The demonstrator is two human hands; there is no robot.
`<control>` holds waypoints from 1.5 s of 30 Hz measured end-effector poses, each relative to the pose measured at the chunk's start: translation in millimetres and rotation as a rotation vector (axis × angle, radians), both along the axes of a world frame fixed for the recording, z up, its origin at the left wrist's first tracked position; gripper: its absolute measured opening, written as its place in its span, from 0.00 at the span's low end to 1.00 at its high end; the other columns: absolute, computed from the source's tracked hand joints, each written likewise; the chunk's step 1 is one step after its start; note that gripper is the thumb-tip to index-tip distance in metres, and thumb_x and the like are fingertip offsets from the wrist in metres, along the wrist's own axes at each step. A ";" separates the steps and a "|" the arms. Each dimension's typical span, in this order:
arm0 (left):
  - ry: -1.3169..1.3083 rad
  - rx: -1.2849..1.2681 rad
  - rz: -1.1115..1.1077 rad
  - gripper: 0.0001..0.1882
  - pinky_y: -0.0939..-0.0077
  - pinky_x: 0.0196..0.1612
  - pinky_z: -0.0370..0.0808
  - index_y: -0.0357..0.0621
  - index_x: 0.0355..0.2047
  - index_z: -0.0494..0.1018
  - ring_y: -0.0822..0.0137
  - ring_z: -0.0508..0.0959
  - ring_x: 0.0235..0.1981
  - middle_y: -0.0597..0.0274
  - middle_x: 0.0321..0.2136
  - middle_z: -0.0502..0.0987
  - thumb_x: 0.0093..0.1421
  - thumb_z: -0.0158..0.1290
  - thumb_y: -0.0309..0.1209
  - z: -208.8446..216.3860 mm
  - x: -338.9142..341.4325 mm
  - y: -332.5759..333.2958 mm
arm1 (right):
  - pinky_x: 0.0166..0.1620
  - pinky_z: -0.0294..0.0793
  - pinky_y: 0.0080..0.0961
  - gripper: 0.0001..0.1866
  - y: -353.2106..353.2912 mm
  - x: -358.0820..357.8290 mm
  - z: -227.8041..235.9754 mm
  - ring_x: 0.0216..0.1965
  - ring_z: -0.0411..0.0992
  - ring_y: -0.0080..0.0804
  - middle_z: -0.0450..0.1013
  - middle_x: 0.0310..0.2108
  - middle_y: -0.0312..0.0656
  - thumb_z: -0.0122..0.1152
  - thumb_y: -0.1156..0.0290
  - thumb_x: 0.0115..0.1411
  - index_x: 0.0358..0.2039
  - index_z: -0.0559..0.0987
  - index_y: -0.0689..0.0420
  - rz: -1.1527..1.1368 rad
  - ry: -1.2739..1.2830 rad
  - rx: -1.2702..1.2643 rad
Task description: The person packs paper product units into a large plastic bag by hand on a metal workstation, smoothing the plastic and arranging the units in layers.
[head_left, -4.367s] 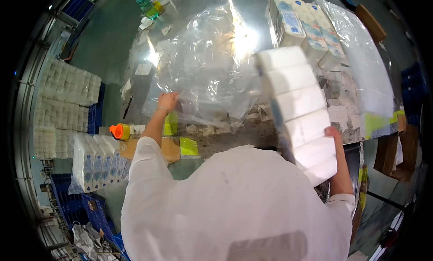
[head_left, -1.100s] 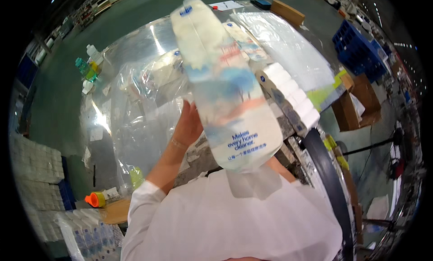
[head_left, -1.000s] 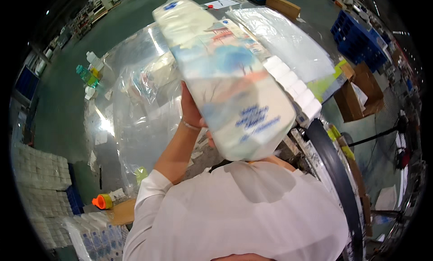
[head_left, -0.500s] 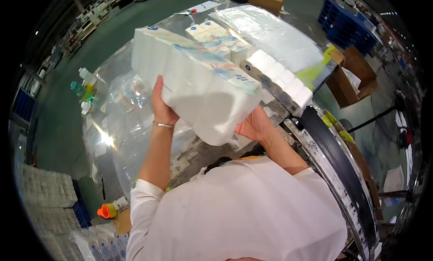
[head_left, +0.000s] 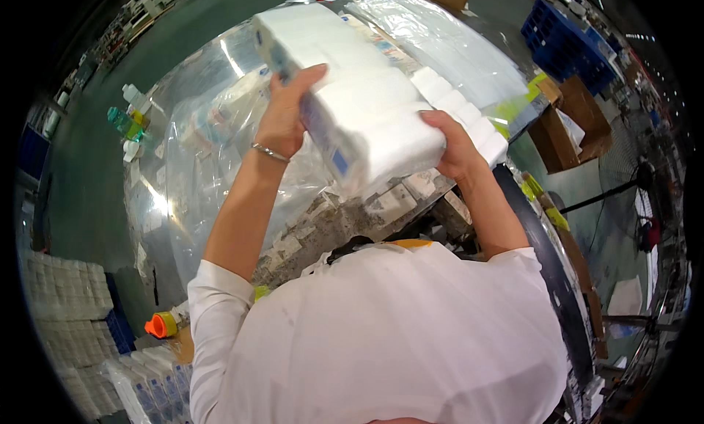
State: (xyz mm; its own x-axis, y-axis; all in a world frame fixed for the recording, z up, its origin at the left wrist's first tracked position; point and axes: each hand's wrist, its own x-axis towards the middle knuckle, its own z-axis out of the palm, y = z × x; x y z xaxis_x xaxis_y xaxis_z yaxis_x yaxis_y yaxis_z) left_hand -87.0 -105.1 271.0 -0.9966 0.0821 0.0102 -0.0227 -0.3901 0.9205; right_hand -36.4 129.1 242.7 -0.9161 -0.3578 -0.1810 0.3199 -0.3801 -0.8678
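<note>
Between my two hands is a long bundle of white tissue packs (head_left: 359, 75), held above the table and slanting from far left to near right. Its plain white side faces up, and a printed side with blue marks faces left. My left hand (head_left: 287, 112) grips the left long side, thumb on top. At the near right end, my right hand (head_left: 456, 145) holds the bundle with its thumb on top; its other fingers are hidden. Just right of the bundle, a row of white tissue packs (head_left: 469, 119) lies on the table. More printed packs (head_left: 381, 39) are partly hidden behind the bundle.
Clear plastic film (head_left: 205, 178) covers the table's left part. Flat plastic bags (head_left: 447, 42) are stacked at the far right. Bottles (head_left: 125, 123) stand at the left edge. A black curved belt (head_left: 539, 233), an open carton (head_left: 568, 130) and blue pallets (head_left: 565, 46) are on the right.
The bundle has been rolled over: its printed side faced up and now faces left, with a plain white side up. Both hands have shifted their grip, thumbs now on top.
</note>
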 end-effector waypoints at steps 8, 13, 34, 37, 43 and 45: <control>0.010 -0.104 -0.015 0.59 0.68 0.41 0.71 0.34 0.56 0.29 0.59 0.67 0.44 0.45 0.46 0.59 0.38 0.63 0.38 18.8 7.8 19.5 | 0.43 0.70 0.33 0.27 12.0 -5.4 -30.2 0.40 0.70 0.36 0.69 0.42 0.45 0.48 0.55 0.51 0.47 0.66 0.61 -0.015 -0.002 -0.251; 0.133 -0.098 -0.171 0.55 0.70 0.47 0.67 0.33 0.57 0.32 0.60 0.63 0.49 0.48 0.48 0.57 0.41 0.62 0.33 30.9 43.3 25.3 | 0.46 0.68 0.38 0.29 4.1 2.2 -28.0 0.44 0.68 0.39 0.67 0.45 0.46 0.45 0.53 0.50 0.50 0.64 0.57 -0.069 0.028 -0.354; 0.196 0.073 -0.402 0.34 0.72 0.51 0.62 0.34 0.53 0.53 0.65 0.64 0.48 0.56 0.46 0.65 0.46 0.55 0.28 -31.2 57.3 -0.3 | 0.58 0.43 0.32 0.60 -10.8 0.0 1.5 0.59 0.47 0.40 0.46 0.58 0.51 0.63 0.45 0.33 0.59 0.43 0.63 -0.099 0.649 0.339; 0.157 0.006 -0.377 0.34 0.70 0.52 0.60 0.34 0.54 0.51 0.64 0.62 0.51 0.55 0.49 0.62 0.48 0.52 0.29 -56.1 67.1 -2.7 | 0.58 0.44 0.30 0.59 -20.2 -23.2 15.4 0.59 0.47 0.40 0.47 0.58 0.51 0.64 0.49 0.33 0.59 0.43 0.62 -0.017 0.645 0.309; 0.567 -1.209 -0.210 0.46 0.60 0.59 0.48 0.45 0.58 0.47 0.55 0.51 0.58 0.52 0.55 0.55 0.42 0.60 0.41 -25.2 113.2 -86.4 | 0.50 0.62 0.27 0.49 -23.1 -18.1 -3.8 0.49 0.62 0.37 0.59 0.50 0.51 0.60 0.64 0.33 0.57 0.52 0.61 -0.026 0.296 0.092; 0.522 -1.735 -0.134 0.48 0.53 0.59 0.43 0.55 0.58 0.50 0.55 0.50 0.59 0.56 0.58 0.50 0.36 0.63 0.39 -3.0 136.8 -129.4 | 0.48 0.64 0.27 0.46 3.9 -20.9 -34.0 0.45 0.65 0.36 0.64 0.46 0.50 0.59 0.64 0.35 0.57 0.53 0.61 -0.070 0.187 0.112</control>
